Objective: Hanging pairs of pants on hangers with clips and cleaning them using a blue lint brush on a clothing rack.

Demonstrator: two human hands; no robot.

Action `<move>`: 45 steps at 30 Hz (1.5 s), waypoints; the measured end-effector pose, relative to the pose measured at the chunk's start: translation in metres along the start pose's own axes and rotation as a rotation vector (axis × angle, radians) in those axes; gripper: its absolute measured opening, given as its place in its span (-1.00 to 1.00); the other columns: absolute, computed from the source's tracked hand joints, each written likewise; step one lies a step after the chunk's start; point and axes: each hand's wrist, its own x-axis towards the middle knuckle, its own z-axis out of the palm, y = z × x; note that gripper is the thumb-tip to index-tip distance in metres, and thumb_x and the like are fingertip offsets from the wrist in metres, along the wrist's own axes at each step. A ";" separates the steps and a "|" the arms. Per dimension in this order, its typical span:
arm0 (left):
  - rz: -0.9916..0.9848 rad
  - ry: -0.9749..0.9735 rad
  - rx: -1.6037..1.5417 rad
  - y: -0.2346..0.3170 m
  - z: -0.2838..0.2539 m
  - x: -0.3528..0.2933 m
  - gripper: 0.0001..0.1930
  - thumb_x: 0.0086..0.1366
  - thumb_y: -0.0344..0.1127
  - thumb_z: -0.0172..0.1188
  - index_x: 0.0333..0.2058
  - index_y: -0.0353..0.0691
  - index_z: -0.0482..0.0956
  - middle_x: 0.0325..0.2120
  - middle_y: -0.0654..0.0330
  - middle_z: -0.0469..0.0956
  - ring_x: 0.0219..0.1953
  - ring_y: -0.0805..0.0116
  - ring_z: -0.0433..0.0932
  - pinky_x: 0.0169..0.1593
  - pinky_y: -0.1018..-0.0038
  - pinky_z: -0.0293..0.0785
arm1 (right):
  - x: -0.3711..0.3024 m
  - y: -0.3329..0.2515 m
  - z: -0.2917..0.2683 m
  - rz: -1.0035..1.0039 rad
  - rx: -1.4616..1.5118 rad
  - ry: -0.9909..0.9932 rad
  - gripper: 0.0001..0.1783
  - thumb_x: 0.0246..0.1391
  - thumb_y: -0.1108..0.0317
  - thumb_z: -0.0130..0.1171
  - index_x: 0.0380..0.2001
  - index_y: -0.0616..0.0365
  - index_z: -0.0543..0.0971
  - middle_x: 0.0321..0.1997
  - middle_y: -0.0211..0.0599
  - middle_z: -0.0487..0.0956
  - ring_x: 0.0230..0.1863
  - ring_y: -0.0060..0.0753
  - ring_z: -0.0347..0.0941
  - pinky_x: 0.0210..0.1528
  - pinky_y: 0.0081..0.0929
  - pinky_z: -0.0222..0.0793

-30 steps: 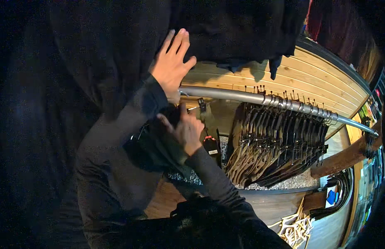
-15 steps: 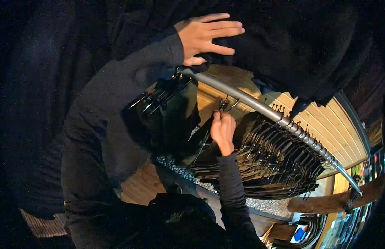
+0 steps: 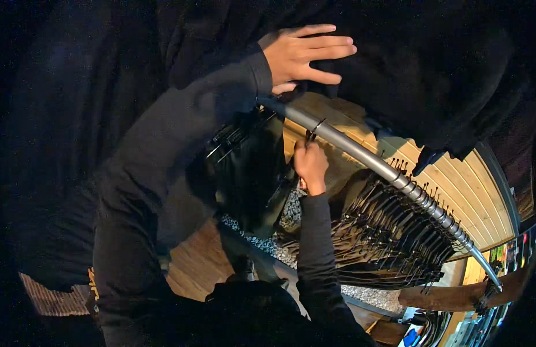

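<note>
Left hand (image 3: 308, 55), fingers spread and gripping nothing visible, appears braced against dark cloth (image 3: 407, 75) above the grey rail (image 3: 360, 151). Right hand (image 3: 311, 163), below, is closed round a black hanger (image 3: 310, 136) at the rail; step judged: seating or shifting it. Next move calls for steady hook control. Farther right: densely hung garments (image 3: 389, 237).

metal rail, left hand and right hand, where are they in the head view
Metal rail (image 3: 360, 152), head view: bare stretch of tube.
Left hand (image 3: 297, 56), head view: back of the hand.
Right hand (image 3: 311, 166), head view: its back.
</note>
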 end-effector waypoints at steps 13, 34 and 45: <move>0.026 0.074 -0.383 -0.014 0.010 0.006 -0.36 0.01 -0.11 0.37 0.13 0.05 0.45 0.37 0.07 0.19 0.44 -0.07 0.04 0.45 -0.19 -0.19 | -0.026 0.066 0.009 -0.107 0.924 -0.115 -0.13 0.04 0.21 0.10 0.45 0.06 0.14 0.50 -0.04 0.11 0.53 -0.04 -0.07 0.48 -0.28 -0.11; 0.007 0.094 -0.017 0.011 0.021 -0.002 -0.11 -0.43 -0.38 0.37 0.10 0.06 0.46 0.38 -0.05 0.17 0.42 0.05 0.16 0.43 0.03 0.07 | -0.052 -0.009 0.078 -0.355 0.288 0.081 -0.18 0.28 0.05 0.10 0.38 0.36 0.08 0.37 0.36 0.17 0.32 0.37 0.22 0.32 -0.04 0.21; -0.327 0.039 -0.099 0.081 -0.026 0.037 -0.48 -0.20 -0.30 0.46 -0.15 -0.15 0.60 0.28 -0.06 0.31 0.38 -0.04 0.22 0.41 -0.04 0.04 | -0.217 0.061 -0.233 -0.142 0.157 0.186 -0.84 0.04 0.34 0.36 -0.33 0.19 0.72 -0.38 -0.22 0.71 -0.30 -0.37 0.64 -0.25 -0.42 0.50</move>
